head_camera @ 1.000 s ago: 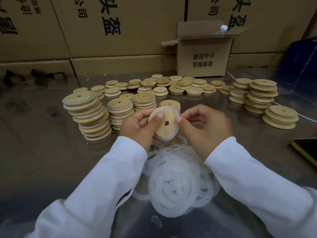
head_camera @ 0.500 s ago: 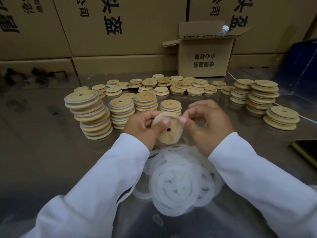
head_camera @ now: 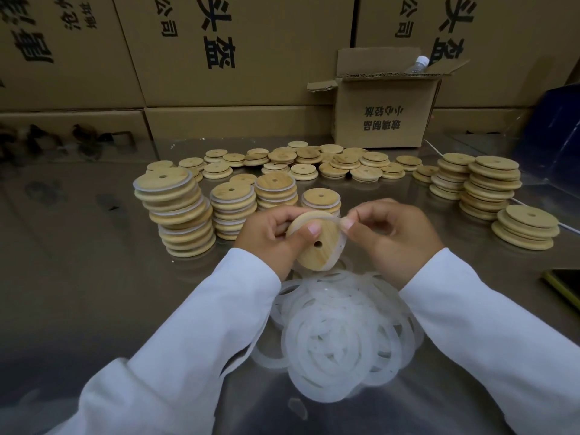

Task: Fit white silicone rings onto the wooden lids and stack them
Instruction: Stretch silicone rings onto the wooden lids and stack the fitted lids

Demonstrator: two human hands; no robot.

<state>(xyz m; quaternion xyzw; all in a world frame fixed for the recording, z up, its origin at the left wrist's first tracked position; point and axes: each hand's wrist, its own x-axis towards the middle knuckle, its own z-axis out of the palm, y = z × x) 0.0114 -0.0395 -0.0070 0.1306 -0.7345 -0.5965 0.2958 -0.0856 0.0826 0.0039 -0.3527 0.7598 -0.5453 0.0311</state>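
Rings [head_camera: 342, 337] lie heaped on the table [head_camera: 78, 277]. Just above, the left hand [head_camera: 270, 237] grips a tilted lid [head_camera: 317, 249], thumb on its face; the right hand [head_camera: 392, 240] pinches a ring [head_camera: 341, 246] at its rim. Ringed stacks [head_camera: 179, 211] stand beyond, bare lids [head_camera: 314, 164] farther back

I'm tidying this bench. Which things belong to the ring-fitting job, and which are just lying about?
Job: held lid, ring being fitted, pile of rings, ringed stacks, bare lids.
Lying about: open carton, bottle in it, yellow-edged dark slab.
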